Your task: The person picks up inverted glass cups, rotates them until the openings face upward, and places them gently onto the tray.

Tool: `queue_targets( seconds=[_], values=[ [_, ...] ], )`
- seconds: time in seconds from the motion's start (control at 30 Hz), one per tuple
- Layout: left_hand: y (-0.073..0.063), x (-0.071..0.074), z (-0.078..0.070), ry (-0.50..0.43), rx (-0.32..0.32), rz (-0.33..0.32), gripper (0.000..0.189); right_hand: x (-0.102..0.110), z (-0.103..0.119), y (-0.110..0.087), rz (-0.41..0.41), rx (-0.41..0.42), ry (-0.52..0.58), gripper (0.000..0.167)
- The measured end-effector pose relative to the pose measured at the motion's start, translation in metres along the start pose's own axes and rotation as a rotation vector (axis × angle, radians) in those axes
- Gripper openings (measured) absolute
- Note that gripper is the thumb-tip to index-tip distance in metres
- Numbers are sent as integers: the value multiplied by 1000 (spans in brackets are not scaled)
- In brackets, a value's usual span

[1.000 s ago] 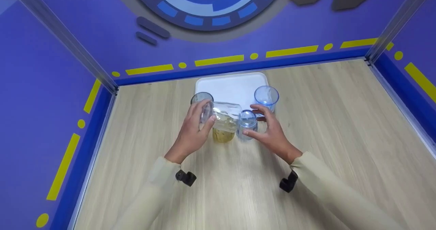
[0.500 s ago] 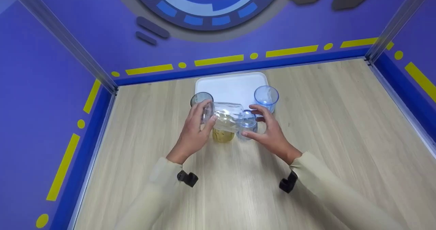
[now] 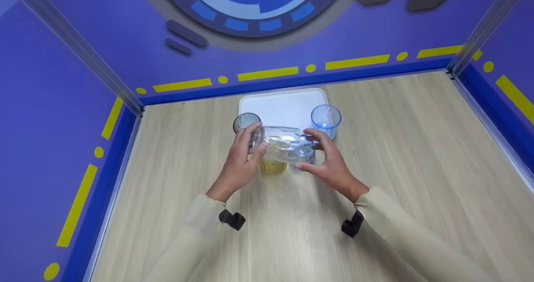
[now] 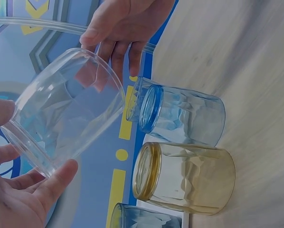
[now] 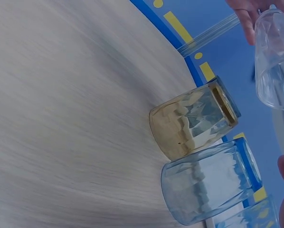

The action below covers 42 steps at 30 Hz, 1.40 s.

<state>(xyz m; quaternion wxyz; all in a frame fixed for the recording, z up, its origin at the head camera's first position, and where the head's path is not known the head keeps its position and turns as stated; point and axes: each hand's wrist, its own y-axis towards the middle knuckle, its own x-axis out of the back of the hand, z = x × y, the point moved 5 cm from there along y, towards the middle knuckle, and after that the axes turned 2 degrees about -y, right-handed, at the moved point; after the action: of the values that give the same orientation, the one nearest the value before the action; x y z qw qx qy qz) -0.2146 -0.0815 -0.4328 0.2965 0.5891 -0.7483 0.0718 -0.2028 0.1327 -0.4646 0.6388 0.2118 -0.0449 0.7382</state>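
In the head view my left hand grips a clear glass near its base. The glass lies sideways in the air, its mouth toward my right hand. My right hand has its fingers and thumb spread around the mouth end; the right wrist view shows a gap between that hand and the glass. Below the clear glass an amber glass and a blue glass stand side by side on the table, mouths down and bases up. The head view shows them partly hidden behind the clear glass.
Behind the hands lies a white tray. A grey glass stands by its front left corner and another blue glass by its right edge, both mouth up. Blue printed walls enclose the wooden table.
My left hand has moved slightly right with the clear glass, bringing its mouth in between my right thumb and fingers. My right hand has barely moved.
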Motion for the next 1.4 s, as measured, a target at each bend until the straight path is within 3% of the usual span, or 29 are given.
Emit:
queue_targets(
  seconds=[0.5, 0.73, 1.0, 1.4],
  values=[
    [0, -5, 1, -96, 28, 24, 46, -2, 1, -2, 21, -21, 2, 83],
    [0, -5, -6, -153, 76, 34, 47, -3, -3, -1, 19, -17, -17, 85],
    [0, -6, 1, -164, 49, 33, 46, -7, -28, 4, 13, -18, -17, 89],
    [1, -8, 4, -184, 33, 46, 46, -5, -26, 3, 18, 35, 9, 89]
  ],
)
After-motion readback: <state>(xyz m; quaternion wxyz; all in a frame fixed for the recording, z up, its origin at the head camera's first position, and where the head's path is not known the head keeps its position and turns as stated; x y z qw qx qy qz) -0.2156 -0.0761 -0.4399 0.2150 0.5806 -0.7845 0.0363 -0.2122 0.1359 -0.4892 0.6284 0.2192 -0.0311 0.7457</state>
